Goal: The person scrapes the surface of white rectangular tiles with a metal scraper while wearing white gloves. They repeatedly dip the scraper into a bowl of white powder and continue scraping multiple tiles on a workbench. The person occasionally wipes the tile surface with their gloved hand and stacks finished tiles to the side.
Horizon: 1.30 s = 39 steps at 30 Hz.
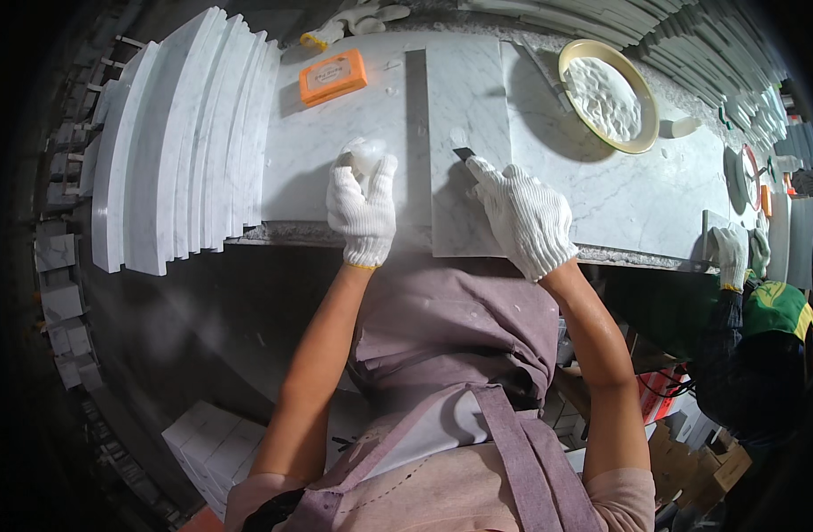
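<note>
Both my hands wear white knitted gloves. My left hand [364, 208] is closed round a small whitish, translucent object [367, 157], whose exact kind I cannot make out. In my right hand [529, 217] is a dark flat blade [464, 153], like a scraper; its handle is hidden by the fingers. The blade's tip is over a grey-veined white marble slab [467, 106], close to a small pale wet-looking spot [459, 137]. My right hand rests over the slab's right edge. The left hand is above the marble work surface [309, 168], apart from the slab.
A stack of upright marble slabs [184, 133] stands at the left. Farther back are an orange box [333, 78] and a loose glove [360, 19]. At right lies a yellow-rimmed bowl of white powder [604, 97]. A co-worker's gloved hand [731, 253] is at the far right.
</note>
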### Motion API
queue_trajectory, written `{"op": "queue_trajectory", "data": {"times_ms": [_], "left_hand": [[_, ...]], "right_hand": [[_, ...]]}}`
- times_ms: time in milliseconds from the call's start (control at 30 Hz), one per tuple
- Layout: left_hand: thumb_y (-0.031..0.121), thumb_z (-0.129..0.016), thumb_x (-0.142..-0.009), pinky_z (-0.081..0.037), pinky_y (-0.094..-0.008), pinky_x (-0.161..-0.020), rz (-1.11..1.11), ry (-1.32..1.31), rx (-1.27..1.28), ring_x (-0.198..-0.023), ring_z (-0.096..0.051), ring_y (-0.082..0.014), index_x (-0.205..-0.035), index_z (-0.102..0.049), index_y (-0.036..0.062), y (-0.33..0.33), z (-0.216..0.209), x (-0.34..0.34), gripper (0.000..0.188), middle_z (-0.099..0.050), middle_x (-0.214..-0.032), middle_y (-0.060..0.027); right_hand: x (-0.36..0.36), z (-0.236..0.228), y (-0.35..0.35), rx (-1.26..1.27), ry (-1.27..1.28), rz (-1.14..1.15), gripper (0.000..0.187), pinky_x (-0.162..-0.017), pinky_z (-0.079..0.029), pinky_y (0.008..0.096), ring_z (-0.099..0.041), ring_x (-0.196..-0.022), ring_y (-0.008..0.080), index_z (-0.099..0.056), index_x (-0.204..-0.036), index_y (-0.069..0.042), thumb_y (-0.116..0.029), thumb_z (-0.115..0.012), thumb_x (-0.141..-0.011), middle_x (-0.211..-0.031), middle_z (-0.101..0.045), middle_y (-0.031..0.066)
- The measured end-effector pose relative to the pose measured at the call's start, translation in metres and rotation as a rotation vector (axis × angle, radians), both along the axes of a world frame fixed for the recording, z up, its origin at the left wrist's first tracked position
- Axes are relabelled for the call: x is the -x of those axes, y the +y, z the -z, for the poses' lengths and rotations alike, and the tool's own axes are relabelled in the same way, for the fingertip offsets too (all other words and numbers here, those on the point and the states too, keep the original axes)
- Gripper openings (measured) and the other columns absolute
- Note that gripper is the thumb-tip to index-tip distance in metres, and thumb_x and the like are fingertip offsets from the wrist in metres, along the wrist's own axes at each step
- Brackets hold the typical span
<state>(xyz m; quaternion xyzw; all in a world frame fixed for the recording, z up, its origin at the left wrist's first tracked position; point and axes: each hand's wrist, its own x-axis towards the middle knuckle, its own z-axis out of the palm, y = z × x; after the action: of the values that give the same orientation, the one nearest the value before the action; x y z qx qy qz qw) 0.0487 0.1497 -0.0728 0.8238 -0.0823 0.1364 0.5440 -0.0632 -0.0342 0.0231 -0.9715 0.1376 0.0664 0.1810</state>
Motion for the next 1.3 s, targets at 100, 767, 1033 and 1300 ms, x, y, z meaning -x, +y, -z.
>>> {"op": "queue_trajectory", "data": {"times_ms": [100, 767, 1033, 1300], "left_hand": [[0.018, -0.086, -0.088, -0.057, -0.0399, -0.093, -0.014, -0.019, -0.06, -0.105, -0.071, -0.0287, -0.127, -0.068, 0.0028, -0.001, -0.001, 0.0, 0.046, -0.073, -0.119, -0.0144], [0.022, -0.082, -0.093, -0.057, -0.0401, -0.092, 0.1, 0.054, -0.125, -0.104, -0.073, -0.0284, -0.131, -0.065, 0.0025, 0.01, -0.008, -0.01, 0.046, -0.075, -0.114, -0.0162], [0.013, -0.086, -0.084, -0.054, -0.0449, -0.1, 0.289, -0.453, -0.617, -0.111, -0.068, -0.0311, -0.137, -0.067, 0.0157, 0.01, -0.02, -0.031, 0.057, -0.072, -0.117, -0.0087], [0.013, -0.089, -0.067, -0.054, -0.0463, -0.1, 0.29, -0.805, -0.864, -0.104, -0.068, -0.0281, -0.125, -0.074, 0.0178, -0.001, -0.033, -0.041, 0.06, -0.069, -0.108, -0.0038]], "right_hand": [[0.006, -0.001, 0.001, -0.069, -0.056, 0.036, 0.04, -0.071, -0.058, 0.0464, -0.073, -0.08, 0.0366, -0.067, -0.141, -0.022, -0.024, -0.061, -0.102, -0.098, -0.073, 0.0158], [0.041, 0.022, -0.014, -0.209, -0.26, 0.133, 0.046, -0.075, -0.058, 0.0466, -0.072, -0.087, 0.0364, -0.06, -0.146, -0.032, -0.026, -0.06, -0.101, -0.099, -0.07, 0.0184], [0.062, 0.081, -0.044, -0.145, -0.715, 0.279, 0.05, -0.074, -0.057, 0.0432, -0.069, -0.084, 0.0319, -0.066, -0.143, -0.022, -0.013, -0.07, -0.095, -0.094, -0.069, 0.013], [0.061, 0.097, -0.043, -0.027, -0.784, 0.32, 0.047, -0.068, -0.057, 0.0433, -0.069, -0.077, 0.0301, -0.07, -0.137, -0.025, -0.017, -0.075, -0.091, -0.088, -0.069, 0.0101]]}}
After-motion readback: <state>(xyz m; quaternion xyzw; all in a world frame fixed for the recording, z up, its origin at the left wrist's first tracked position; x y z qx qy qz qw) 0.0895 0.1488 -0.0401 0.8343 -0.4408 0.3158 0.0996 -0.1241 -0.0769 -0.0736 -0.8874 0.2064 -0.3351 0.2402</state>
